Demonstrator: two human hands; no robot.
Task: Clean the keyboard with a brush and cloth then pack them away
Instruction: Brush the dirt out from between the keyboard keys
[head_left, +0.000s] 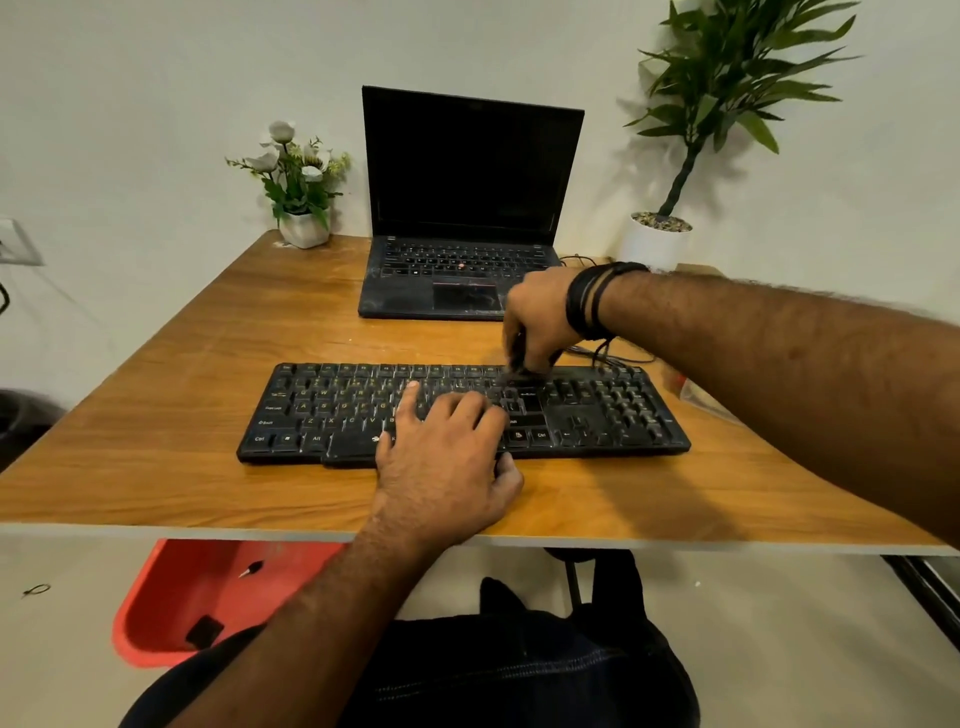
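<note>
1. Head view: a black keyboard (462, 415) lies flat across the middle of a wooden table (156, 415), its long side running left to right, close to the near edge.
2. The left hand (447, 462) rests palm down on the keyboard's near middle, fingers fairly straight and slightly spread over the keys, the thumb curving round the near edge onto the table.
3. The right hand (537, 322) hangs over the far edge of the keyboard, right of centre, knuckles up and fingers curled down around a dark brush (522, 366).
4. The brush's lower end touches the keys at the far row; it is blurred, so its bristles cannot be told apart from the handle.
5. Black bands (592, 299) wrap the right wrist, with loose cord ends dangling toward the table.
6. Behind the keyboard, at the far middle of the table, an open laptop (467, 218) stands with a dark screen, its palm rest dusty.
7. A small white pot of pale flowers (296, 182) sits at the far left corner.
8. A taller green plant (722, 104) in a white pot stands at the far right.
9. A thin black cable (618, 358) trails on the table just right of the right hand.
10. Under the table, near left, a red plastic seat (208, 597) shows; a dark bag (519, 670) lies on the person's lap at the bottom of the picture.
11. No cloth can be made out.
</note>
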